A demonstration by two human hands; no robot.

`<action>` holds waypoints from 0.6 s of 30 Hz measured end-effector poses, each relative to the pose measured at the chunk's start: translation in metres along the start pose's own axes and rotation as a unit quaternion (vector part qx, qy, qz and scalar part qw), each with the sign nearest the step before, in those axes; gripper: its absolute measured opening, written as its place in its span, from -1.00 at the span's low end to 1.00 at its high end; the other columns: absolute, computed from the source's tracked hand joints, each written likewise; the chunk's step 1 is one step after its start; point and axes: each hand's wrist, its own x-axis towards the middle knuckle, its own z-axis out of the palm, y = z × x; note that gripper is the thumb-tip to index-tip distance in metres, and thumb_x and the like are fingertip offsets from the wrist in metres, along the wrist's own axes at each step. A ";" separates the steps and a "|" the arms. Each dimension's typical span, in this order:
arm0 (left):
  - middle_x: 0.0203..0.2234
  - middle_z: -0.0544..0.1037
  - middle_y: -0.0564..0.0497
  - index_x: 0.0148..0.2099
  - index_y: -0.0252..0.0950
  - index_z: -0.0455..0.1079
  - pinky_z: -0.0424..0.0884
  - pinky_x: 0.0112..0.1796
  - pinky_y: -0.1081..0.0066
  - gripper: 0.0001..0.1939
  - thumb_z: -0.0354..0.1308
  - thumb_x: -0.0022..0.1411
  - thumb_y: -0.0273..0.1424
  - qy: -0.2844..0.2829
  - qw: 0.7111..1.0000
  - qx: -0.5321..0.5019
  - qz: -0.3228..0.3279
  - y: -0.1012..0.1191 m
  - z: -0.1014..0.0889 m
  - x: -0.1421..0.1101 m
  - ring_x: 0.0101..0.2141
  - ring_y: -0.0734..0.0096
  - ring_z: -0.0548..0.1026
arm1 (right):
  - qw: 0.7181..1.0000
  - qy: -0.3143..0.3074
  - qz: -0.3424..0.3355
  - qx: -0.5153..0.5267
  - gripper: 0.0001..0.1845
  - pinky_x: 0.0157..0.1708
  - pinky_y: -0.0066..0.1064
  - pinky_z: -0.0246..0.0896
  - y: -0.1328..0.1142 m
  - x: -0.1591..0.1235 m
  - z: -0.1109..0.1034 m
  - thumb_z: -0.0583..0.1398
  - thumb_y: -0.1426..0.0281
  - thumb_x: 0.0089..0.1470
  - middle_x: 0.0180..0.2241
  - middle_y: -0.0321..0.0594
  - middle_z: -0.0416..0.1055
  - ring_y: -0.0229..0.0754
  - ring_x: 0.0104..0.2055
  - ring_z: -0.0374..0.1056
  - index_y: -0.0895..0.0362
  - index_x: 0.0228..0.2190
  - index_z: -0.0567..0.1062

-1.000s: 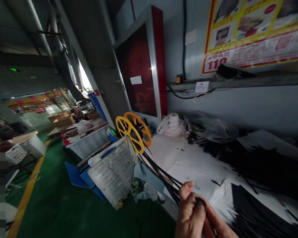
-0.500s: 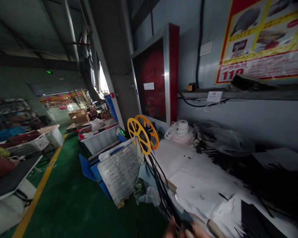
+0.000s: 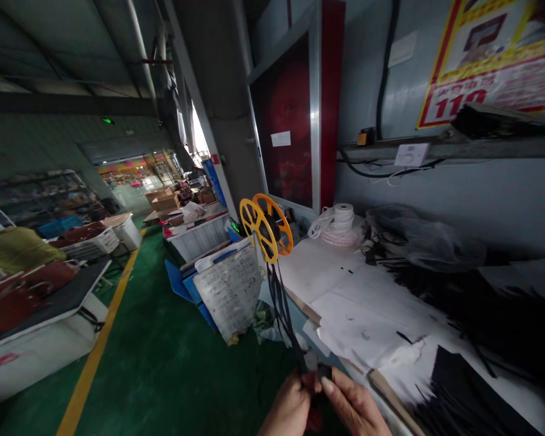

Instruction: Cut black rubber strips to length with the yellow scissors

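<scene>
My left hand (image 3: pixel 290 406) and my right hand (image 3: pixel 356 406) meet at the bottom edge, fingers pinched together on black straps (image 3: pixel 284 315). The straps run taut up to a yellow reel (image 3: pixel 266 227) standing at the near corner of a white-covered table (image 3: pixel 345 290). Both hands are off the table's front edge, over the green floor.
A white tape roll (image 3: pixel 338 221), a clear plastic bag (image 3: pixel 418 239) and piles of black strips (image 3: pixel 481 303) lie on the table. A printed board (image 3: pixel 229 290) leans against blue crates. Another person in a yellow top (image 3: pixel 13 248) is at a bench on the left.
The view swung up and left, then back. My hands dropped out of sight and came back lower, drawing the straps further from the reel toward the floor side.
</scene>
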 end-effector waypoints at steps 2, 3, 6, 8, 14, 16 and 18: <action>-0.55 0.46 -0.03 -0.16 -0.31 0.40 0.30 -0.40 0.37 -0.64 -0.13 0.30 -0.21 0.021 0.991 0.131 0.030 0.007 -0.004 -0.003 -0.49 0.32 0.45 | 0.998 -0.004 -0.014 -0.053 -0.55 -0.14 -0.36 0.31 0.001 0.015 -0.001 0.01 0.09 0.23 -0.31 -0.18 0.42 -0.13 -0.22 0.36 0.08 -0.14 0.54; -0.46 0.50 -0.10 -0.13 -0.32 0.41 0.33 -0.31 0.31 -0.63 -0.18 0.32 -0.30 0.038 0.978 0.198 0.046 0.009 -0.007 -0.004 -0.40 0.25 0.49 | 0.995 -0.010 -0.025 -0.091 -0.56 -0.11 -0.34 0.30 0.000 0.024 0.001 0.00 0.11 0.25 -0.29 -0.18 0.42 -0.12 -0.19 0.35 0.06 -0.08 0.52; -0.19 0.51 -0.31 -0.05 -0.40 0.42 0.28 -0.07 0.12 -0.59 -0.22 0.25 -0.52 0.106 0.910 0.396 0.059 0.010 -0.023 -0.007 -0.12 0.02 0.46 | 0.973 -0.026 -0.076 -0.215 -0.61 -0.10 -0.23 0.30 -0.002 0.052 0.010 -0.01 0.17 0.26 -0.27 -0.16 0.43 -0.09 -0.17 0.33 -0.04 -0.05 0.51; -0.13 0.49 -0.35 -0.03 -0.43 0.42 0.25 -0.03 0.03 -0.55 -0.25 0.22 -0.57 0.119 0.879 0.459 0.049 0.008 -0.038 -0.008 -0.06 -0.07 0.43 | 0.953 -0.041 -0.120 -0.275 -0.65 0.01 -0.09 0.24 -0.003 0.070 0.020 0.01 0.21 0.26 -0.18 -0.14 0.44 -0.03 -0.04 0.30 -0.08 -0.07 0.52; -0.21 0.52 -0.26 -0.09 -0.35 0.42 0.31 -0.08 0.17 -0.62 -0.21 0.25 -0.51 0.140 0.910 0.388 0.034 -0.003 -0.077 0.004 -0.16 0.12 0.49 | 0.957 -0.128 -0.147 -0.216 -0.66 0.33 -0.03 -0.67 0.005 0.112 0.051 -0.01 0.28 0.29 -0.04 -0.30 0.45 -0.13 0.13 0.27 -0.04 -0.03 0.48; -0.35 0.54 -0.20 -0.20 -0.34 0.43 0.35 -0.18 0.24 -0.65 -0.19 0.26 -0.43 0.114 0.941 0.316 0.033 -0.009 -0.081 0.012 -0.32 0.22 0.50 | 0.968 -0.133 -0.117 -0.179 -0.66 0.33 -0.09 -0.75 0.013 0.117 0.059 0.00 0.26 0.28 0.01 -0.30 0.43 -0.14 0.14 0.25 -0.02 -0.02 0.47; -0.57 0.45 -0.09 -0.34 -0.33 0.41 0.34 -0.40 0.32 -0.58 -0.22 0.30 -0.25 0.060 0.983 0.170 0.012 -0.016 -0.080 0.020 -0.56 0.35 0.40 | 0.978 -0.119 -0.065 -0.156 -0.62 0.32 -0.07 -0.74 0.025 0.114 0.061 0.02 0.21 0.26 0.02 -0.28 0.42 -0.11 0.26 0.06 0.00 0.02 0.45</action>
